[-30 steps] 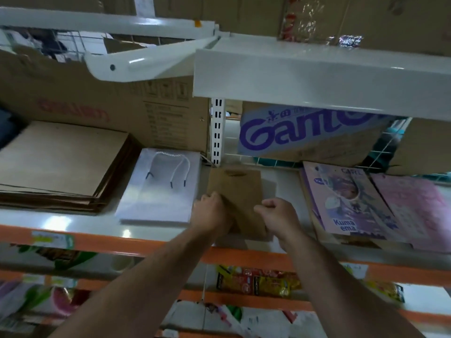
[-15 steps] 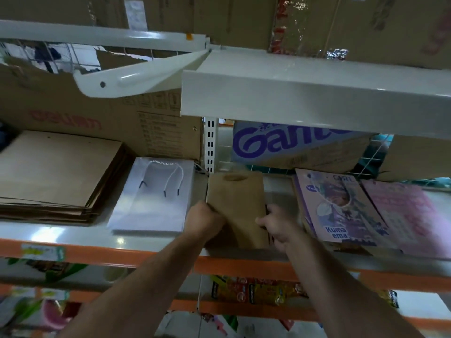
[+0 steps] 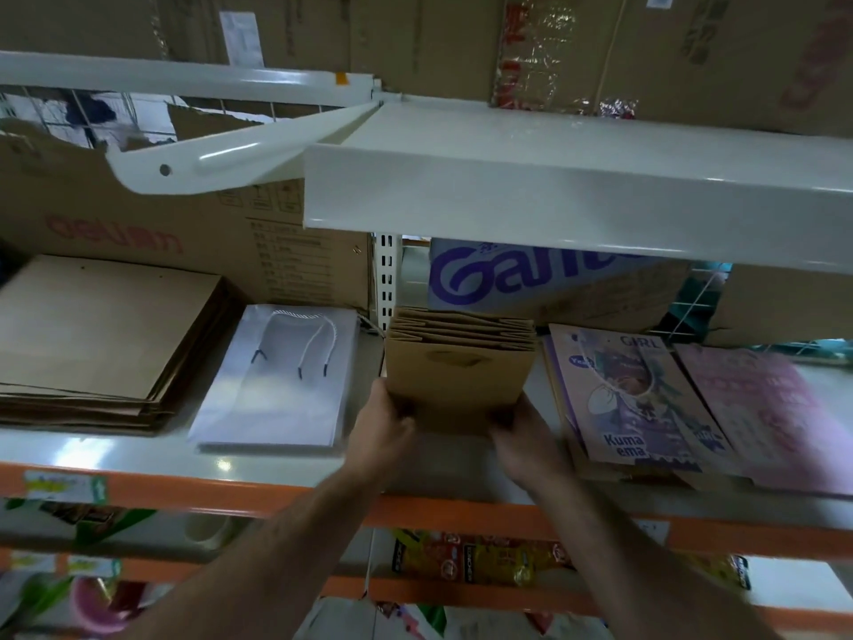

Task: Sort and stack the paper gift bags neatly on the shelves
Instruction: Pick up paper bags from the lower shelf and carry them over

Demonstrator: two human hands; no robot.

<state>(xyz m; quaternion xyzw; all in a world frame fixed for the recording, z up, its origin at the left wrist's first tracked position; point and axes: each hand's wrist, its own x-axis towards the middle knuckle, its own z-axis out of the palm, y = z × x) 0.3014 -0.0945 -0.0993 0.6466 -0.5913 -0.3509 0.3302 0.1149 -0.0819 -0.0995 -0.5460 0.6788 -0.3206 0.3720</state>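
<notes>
A stack of small brown paper bags [image 3: 457, 376] stands tilted up on the white shelf [image 3: 138, 459], its folded top edges fanned toward the back. My left hand [image 3: 385, 429] grips its lower left corner and my right hand [image 3: 521, 441] grips its lower right corner. Left of it lies a white gift bag [image 3: 277, 381] with cord handles, and further left a pile of large brown bags [image 3: 101, 344]. To the right lie purple printed bags [image 3: 632, 399] and pink bags [image 3: 766, 408].
A white upper shelf [image 3: 554, 196] overhangs close above. Cardboard boxes [image 3: 138, 224] and a purple-lettered box [image 3: 531, 274] line the back. The orange shelf rail [image 3: 184, 491] runs along the front, with packaged goods [image 3: 480, 558] on lower shelves.
The small brown bag stack has been lifted from lying flat to tilted upright. Both hands have shifted from its top surface to its lower corners. The camera has moved closer.
</notes>
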